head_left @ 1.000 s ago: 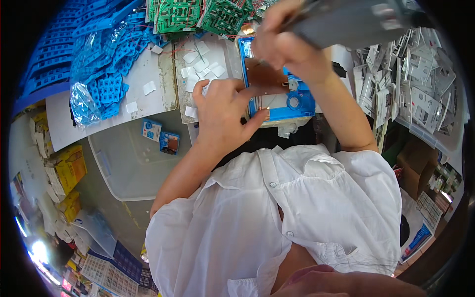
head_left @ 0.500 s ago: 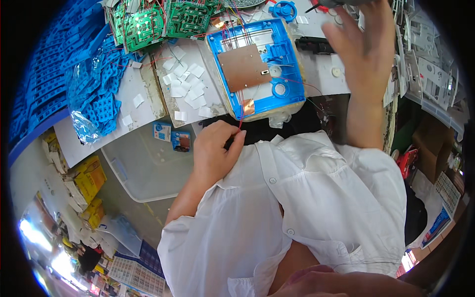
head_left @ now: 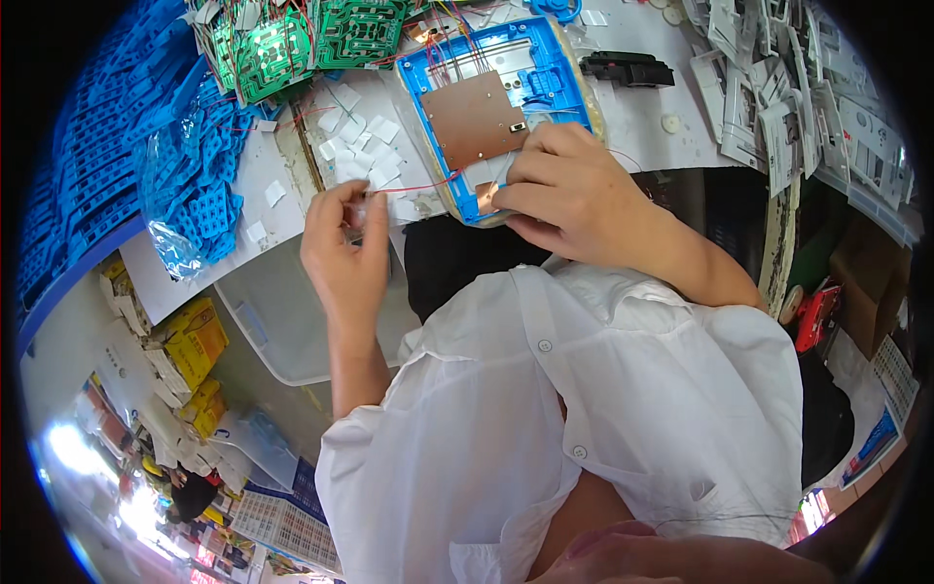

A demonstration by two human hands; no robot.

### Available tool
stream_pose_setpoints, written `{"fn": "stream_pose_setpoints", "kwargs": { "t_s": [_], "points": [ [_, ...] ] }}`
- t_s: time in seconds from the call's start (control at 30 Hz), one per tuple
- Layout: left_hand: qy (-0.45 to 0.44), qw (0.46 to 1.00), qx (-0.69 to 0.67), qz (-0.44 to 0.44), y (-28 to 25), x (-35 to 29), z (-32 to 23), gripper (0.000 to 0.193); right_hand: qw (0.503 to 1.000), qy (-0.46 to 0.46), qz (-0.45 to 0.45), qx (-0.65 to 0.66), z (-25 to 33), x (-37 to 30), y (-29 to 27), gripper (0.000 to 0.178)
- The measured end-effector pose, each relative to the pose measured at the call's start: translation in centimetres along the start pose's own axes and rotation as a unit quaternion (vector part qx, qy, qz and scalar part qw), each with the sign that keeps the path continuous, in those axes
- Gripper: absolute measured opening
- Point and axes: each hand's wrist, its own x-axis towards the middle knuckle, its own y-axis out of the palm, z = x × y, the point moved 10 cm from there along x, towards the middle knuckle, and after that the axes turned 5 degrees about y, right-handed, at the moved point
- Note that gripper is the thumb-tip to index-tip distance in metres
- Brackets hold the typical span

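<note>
A blue plastic casing (head_left: 569, 88) lies open on the worktable, with a brown circuit board (head_left: 472, 117) inside and thin wires at its top. My left hand (head_left: 341, 243) is beside the casing's lower left, thumb and fingers closed on a red wire (head_left: 413, 186) that runs taut into the casing. A small copper plate (head_left: 485, 198) sits in the casing's near corner. My right hand (head_left: 584, 195) curls over the casing's near right edge, its fingertips beside the copper plate. Part of the casing is hidden under that hand.
White square pads (head_left: 365, 151) are scattered left of the casing. Green circuit boards (head_left: 360, 34) and blue plastic parts (head_left: 199, 209) pile up farther left. A black part (head_left: 628, 69) and white plastic pieces (head_left: 778, 112) lie right. Under the table edge is a clear bin (head_left: 282, 331).
My right hand has come down from the upper right, where it held a dark tool, to the casing. My left hand has moved left and up, stretching the red wire sideways.
</note>
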Motion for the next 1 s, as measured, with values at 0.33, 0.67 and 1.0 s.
{"fn": "stream_pose_setpoints", "kwargs": {
  "t_s": [0.33, 0.67, 1.0],
  "points": [
    [0.0, 0.988, -0.131, 0.081, 3.1, -3.4, -5.2, 0.012, 1.0, -0.017, 0.019, -0.005, -0.5, 0.6, 1.2, 0.018],
    [-0.005, 0.989, -0.116, 0.094, 3.3, -2.8, -4.8, 0.003, 0.983, -0.088, 0.111, -0.114, 0.0, 2.4, 2.9, 0.023],
    [-0.012, 0.979, -0.14, 0.145, 5.7, -0.2, -6.2, 0.018, 0.993, 0.033, 0.013, 0.115, -2.9, 3.2, -1.1, 0.01]
  ]
}}
